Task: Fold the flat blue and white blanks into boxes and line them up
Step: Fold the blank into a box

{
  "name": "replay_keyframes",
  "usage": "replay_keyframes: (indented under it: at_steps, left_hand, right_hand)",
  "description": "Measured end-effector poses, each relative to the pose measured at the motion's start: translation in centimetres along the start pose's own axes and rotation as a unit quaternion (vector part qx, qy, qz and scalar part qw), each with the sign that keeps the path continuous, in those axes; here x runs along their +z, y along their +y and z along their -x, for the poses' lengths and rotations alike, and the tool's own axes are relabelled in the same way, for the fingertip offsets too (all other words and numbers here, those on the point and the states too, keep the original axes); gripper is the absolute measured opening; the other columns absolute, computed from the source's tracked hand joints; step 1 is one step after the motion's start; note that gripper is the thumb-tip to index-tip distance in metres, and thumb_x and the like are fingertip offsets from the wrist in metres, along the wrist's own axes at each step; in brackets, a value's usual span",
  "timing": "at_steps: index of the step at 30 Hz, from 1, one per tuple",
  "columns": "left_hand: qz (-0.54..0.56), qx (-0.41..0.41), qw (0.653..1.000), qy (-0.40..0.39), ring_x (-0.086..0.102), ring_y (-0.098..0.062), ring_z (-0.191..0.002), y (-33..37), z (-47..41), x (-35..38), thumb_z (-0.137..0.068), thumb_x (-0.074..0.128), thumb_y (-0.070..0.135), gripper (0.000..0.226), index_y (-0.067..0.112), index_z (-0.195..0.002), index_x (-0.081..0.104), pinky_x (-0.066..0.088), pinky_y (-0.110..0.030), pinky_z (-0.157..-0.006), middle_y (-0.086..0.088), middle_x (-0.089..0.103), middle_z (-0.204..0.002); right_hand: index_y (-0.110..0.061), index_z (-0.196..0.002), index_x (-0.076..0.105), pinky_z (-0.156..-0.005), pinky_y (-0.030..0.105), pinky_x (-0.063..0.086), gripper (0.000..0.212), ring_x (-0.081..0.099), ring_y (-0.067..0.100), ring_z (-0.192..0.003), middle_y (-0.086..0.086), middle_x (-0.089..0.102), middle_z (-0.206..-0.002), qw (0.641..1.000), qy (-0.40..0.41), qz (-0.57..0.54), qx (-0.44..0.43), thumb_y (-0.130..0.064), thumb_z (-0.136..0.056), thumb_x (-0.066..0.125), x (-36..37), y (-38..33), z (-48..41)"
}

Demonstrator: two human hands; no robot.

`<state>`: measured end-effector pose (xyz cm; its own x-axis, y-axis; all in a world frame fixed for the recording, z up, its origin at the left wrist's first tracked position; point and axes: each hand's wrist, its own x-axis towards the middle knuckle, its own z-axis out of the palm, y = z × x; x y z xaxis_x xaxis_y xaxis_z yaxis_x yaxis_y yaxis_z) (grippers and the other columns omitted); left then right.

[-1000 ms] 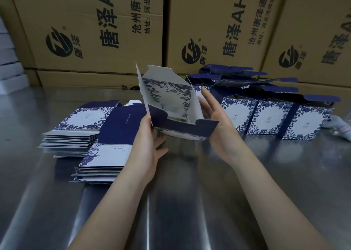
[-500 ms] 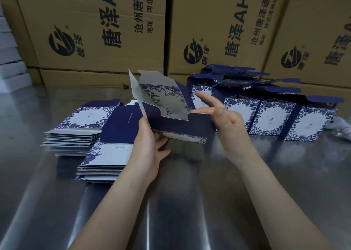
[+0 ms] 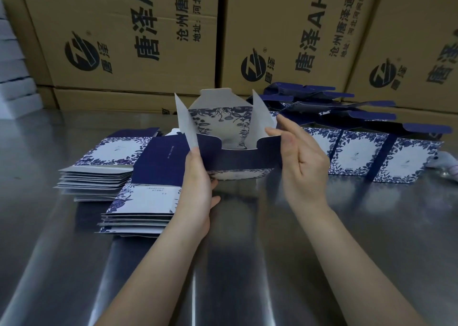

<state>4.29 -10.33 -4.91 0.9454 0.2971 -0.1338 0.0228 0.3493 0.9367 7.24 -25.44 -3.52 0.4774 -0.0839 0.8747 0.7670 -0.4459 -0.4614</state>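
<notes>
A blue and white box stands half-formed above the steel table, its open end toward me with grey flaps spread left, right and up. My left hand grips its left side, fingers underneath. My right hand is at its right side with straight fingers, touching the right edge by the side flap. Two stacks of flat blanks lie left of the box. A row of folded boxes stands at the right, lids open.
Large brown cartons form a wall along the table's far edge. A second row of folded boxes sits behind the first. A small pale object lies at the far right. The steel table reflects light.
The box has turned to face me squarely and opened wider, with both side flaps spread. My right hand has moved from inside the opening to the box's right edge, fingers straightened.
</notes>
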Motion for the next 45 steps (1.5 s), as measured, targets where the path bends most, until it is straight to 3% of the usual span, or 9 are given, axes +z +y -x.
replay_keyframes:
  at_steps: [7, 11, 16, 22, 28, 34, 37, 41, 45]
  left_hand:
    - [-0.064, 0.048, 0.997, -0.015, 0.062, -0.008, -0.108, -0.6, 0.5, 0.7, -0.097, 0.032, 0.057, 0.033, 0.047, -0.114, 0.059, 0.049, -0.035, -0.085, 0.018, 0.067, -0.113]
    - [-0.088, 0.075, 0.993, -0.022, 0.060, -0.011, -0.118, -0.9, 0.7, 1.0, -0.095, 0.033, 0.057, 0.039, 0.044, -0.124, 0.056, 0.040, -0.045, -0.109, 0.016, 0.065, -0.123]
    - [-0.098, 0.087, 0.991, -0.020, 0.060, -0.003, -0.112, -1.2, 0.6, 1.0, -0.100, 0.033, 0.053, 0.030, 0.048, -0.110, 0.060, 0.043, -0.043, -0.106, 0.027, 0.066, -0.108]
    - [-0.070, 0.068, 0.995, -0.010, 0.060, -0.001, -0.108, -1.4, 0.2, 1.0, -0.099, 0.036, 0.054, 0.025, 0.050, -0.105, 0.060, 0.046, -0.038, -0.100, 0.030, 0.066, -0.101]
    - [-0.025, 0.038, 0.998, -0.037, 0.059, 0.001, -0.099, -1.3, 0.4, 1.1, -0.097, 0.041, 0.059, 0.016, 0.059, -0.098, 0.057, 0.046, -0.039, -0.081, 0.038, 0.065, -0.086]
    - [-0.115, 0.157, 0.980, -0.042, 0.051, -0.008, -0.126, -2.3, 0.6, 1.4, -0.103, 0.023, 0.055, 0.042, 0.043, -0.138, 0.043, 0.039, -0.043, -0.112, 0.029, 0.054, -0.124]
    - [-0.153, 0.214, 0.965, -0.016, 0.053, -0.012, -0.125, -2.8, 0.5, 1.2, -0.105, 0.022, 0.050, 0.046, 0.033, -0.141, 0.045, 0.042, -0.044, -0.110, 0.010, 0.057, -0.132]
    - [-0.209, 0.259, 0.943, 0.012, 0.059, -0.014, -0.115, -3.1, 0.5, 0.9, -0.103, 0.022, 0.052, 0.047, 0.032, -0.138, 0.046, 0.048, -0.045, -0.102, 0.007, 0.062, -0.123]
    - [-0.260, 0.292, 0.920, 0.025, 0.062, -0.011, -0.103, -2.9, 0.8, 0.7, -0.101, 0.024, 0.053, 0.046, 0.035, -0.140, 0.042, 0.053, -0.041, -0.090, 0.013, 0.062, -0.113]
  right_hand:
    - [0.000, -0.111, 0.070, -0.089, 0.050, 0.049, 0.046, 0.064, 0.025, -0.109, 0.012, 0.070, -0.114, 0.994, 0.063, 0.082, 0.019, -0.034, -0.096, 0.043, 0.2, 0.1, 0.1]
    - [-0.003, -0.119, 0.066, -0.090, 0.050, 0.049, 0.040, 0.064, 0.025, -0.107, 0.008, 0.068, -0.117, 0.993, 0.067, 0.083, 0.041, -0.032, -0.094, 0.054, 0.4, -0.1, 0.3]
    - [-0.013, -0.133, 0.057, -0.100, 0.039, 0.048, 0.045, 0.057, 0.016, -0.120, 0.001, 0.061, -0.130, 0.991, 0.048, 0.066, 0.107, -0.033, -0.093, 0.057, 0.6, -0.1, 0.6]
    - [-0.024, -0.110, 0.064, -0.080, 0.015, 0.045, 0.021, 0.056, -0.004, -0.093, -0.022, 0.063, -0.100, 0.989, 0.037, 0.021, 0.143, -0.035, -0.093, 0.059, 0.6, 0.3, 0.5]
    - [-0.028, -0.093, 0.061, -0.064, 0.006, 0.042, 0.007, 0.058, -0.004, -0.075, -0.023, 0.063, -0.079, 0.980, 0.071, 0.002, 0.184, -0.033, -0.090, 0.065, 1.0, 0.7, 0.7]
    - [-0.025, -0.095, 0.062, -0.064, 0.005, 0.044, 0.011, 0.057, -0.013, -0.077, -0.033, 0.056, -0.077, 0.981, 0.111, 0.027, 0.155, -0.031, -0.088, 0.068, 1.3, 0.9, 0.9]
    - [-0.014, -0.106, 0.064, -0.066, 0.013, 0.046, 0.026, 0.053, -0.003, -0.077, -0.036, 0.050, -0.082, 0.984, 0.125, 0.061, 0.116, -0.030, -0.086, 0.069, 1.4, 0.8, 1.0]
    - [-0.012, -0.108, 0.063, -0.062, 0.026, 0.048, 0.028, 0.049, 0.001, -0.078, -0.034, 0.047, -0.086, 0.985, 0.128, 0.086, 0.073, -0.026, -0.085, 0.070, 1.4, 0.6, 1.2]
    - [-0.012, -0.106, 0.061, -0.062, 0.018, 0.042, 0.025, 0.048, 0.003, -0.079, -0.017, 0.052, -0.094, 0.985, 0.122, 0.109, 0.058, -0.025, -0.086, 0.069, 1.3, 0.6, 1.2]
